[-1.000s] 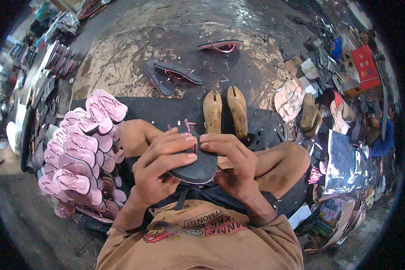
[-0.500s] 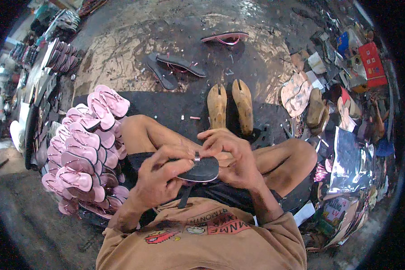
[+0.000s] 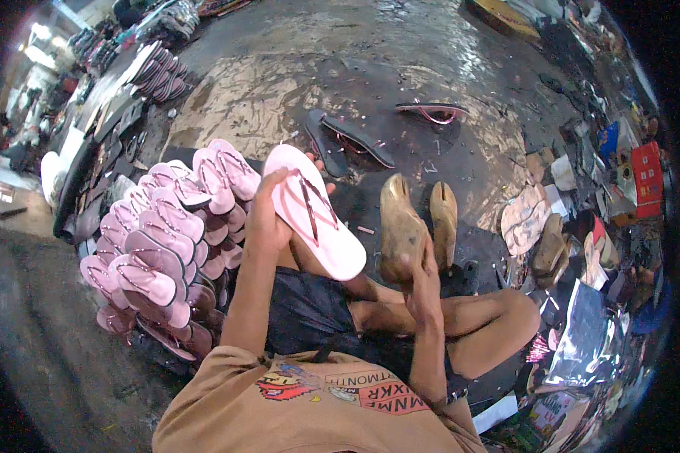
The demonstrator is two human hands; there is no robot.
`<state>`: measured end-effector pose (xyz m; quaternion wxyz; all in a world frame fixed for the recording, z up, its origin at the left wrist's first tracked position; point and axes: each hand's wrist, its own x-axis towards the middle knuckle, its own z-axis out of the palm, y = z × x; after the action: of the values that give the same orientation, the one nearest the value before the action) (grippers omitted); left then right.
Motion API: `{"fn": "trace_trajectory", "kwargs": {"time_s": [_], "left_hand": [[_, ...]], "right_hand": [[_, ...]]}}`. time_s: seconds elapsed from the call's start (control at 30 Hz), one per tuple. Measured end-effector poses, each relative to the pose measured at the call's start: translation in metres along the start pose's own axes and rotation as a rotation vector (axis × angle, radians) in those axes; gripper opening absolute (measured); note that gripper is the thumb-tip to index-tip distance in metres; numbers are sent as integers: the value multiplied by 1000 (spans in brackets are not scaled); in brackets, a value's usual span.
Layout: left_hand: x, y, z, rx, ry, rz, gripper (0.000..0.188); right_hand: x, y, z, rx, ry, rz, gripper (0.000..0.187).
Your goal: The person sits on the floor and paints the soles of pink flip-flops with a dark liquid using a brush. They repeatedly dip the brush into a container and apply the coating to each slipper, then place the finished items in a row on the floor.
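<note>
Flip-flop (image 3: 315,214), pink, frame centre, pinched by my left hand (image 3: 268,219) at its edge; looks light, floppy foam. Right hand (image 3: 419,275) fingers wrapped around wooden last (image 3: 400,230).

Pink sandal (image 3: 315,214) in the left hand (image 3: 268,219): smooth, matt foam or rubber sole with glossy straps. Shoe form (image 3: 400,226) under the right hand (image 3: 423,283): worn, yellowish wood, dull and scuffed. Piled pink sandals (image 3: 166,249): the same matt sole material. Floor (image 3: 279,98): rough concrete, looking wet and shining in patches. Shirt (image 3: 310,408): soft tan cloth.
</note>
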<state>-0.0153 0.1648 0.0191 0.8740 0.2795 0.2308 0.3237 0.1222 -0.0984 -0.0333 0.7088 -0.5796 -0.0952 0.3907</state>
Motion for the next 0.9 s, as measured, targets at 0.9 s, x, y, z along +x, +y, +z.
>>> {"fn": "trace_trajectory", "kwargs": {"time_s": [0.9], "left_hand": [[-52, -48, 50, 107, -156, -26, 75]], "right_hand": [[-94, -9, 64, -252, -88, -377, 66]]}}
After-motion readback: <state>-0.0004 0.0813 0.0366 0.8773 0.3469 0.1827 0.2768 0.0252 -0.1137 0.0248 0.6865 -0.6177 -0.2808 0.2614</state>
